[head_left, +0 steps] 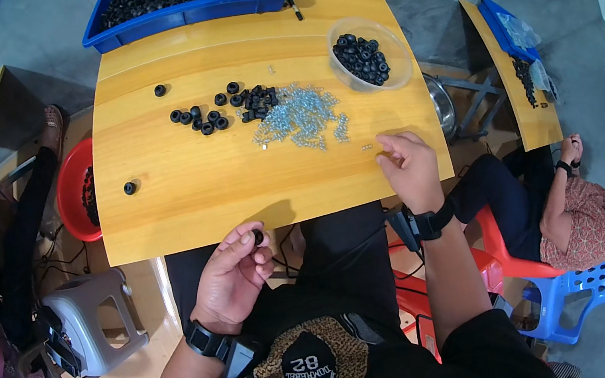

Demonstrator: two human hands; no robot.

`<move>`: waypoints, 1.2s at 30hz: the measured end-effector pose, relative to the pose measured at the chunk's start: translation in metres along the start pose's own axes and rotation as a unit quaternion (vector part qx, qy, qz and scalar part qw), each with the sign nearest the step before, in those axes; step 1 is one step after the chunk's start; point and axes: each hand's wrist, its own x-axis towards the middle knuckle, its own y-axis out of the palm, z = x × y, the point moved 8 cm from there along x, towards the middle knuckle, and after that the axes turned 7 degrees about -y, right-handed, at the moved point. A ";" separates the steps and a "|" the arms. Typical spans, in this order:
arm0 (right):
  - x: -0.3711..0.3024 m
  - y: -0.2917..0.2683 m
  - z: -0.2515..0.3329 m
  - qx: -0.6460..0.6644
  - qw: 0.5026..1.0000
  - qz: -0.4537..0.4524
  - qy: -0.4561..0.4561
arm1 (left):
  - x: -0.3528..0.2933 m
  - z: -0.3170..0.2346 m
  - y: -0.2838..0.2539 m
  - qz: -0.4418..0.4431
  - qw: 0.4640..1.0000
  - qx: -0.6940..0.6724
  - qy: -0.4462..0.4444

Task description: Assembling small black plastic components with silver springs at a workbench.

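A blue bin (190, 13) of black rings sat at the top centre, a clear bowl (394, 63) of rings upper right, a red basin (69, 194) at left. The yellow table (182, 194) stood on grey concrete. The left hand (233, 278) pinched a black ring (257, 236) below the table edge — the right hand (408, 166) reached at small silver screws (302, 116); its grip could not be told.
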 end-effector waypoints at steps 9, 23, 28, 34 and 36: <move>0.009 0.010 0.008 -0.011 0.999 -0.011 -0.042 | 0.001 0.001 0.001 0.000 1.000 -0.005 -0.003; 0.007 0.015 0.020 0.057 0.998 -0.007 -0.010 | -0.008 0.007 0.009 0.041 0.999 0.005 -0.021; -0.017 0.018 0.079 0.199 0.980 0.017 -0.011 | -0.009 0.011 0.011 0.043 0.999 0.021 -0.015; -0.038 0.026 0.158 0.278 0.951 0.110 -0.082 | -0.016 0.016 0.011 0.045 0.999 0.012 -0.007; -0.039 0.024 0.167 0.283 0.949 0.109 -0.088 | -0.018 0.017 0.014 0.079 0.997 -0.007 -0.005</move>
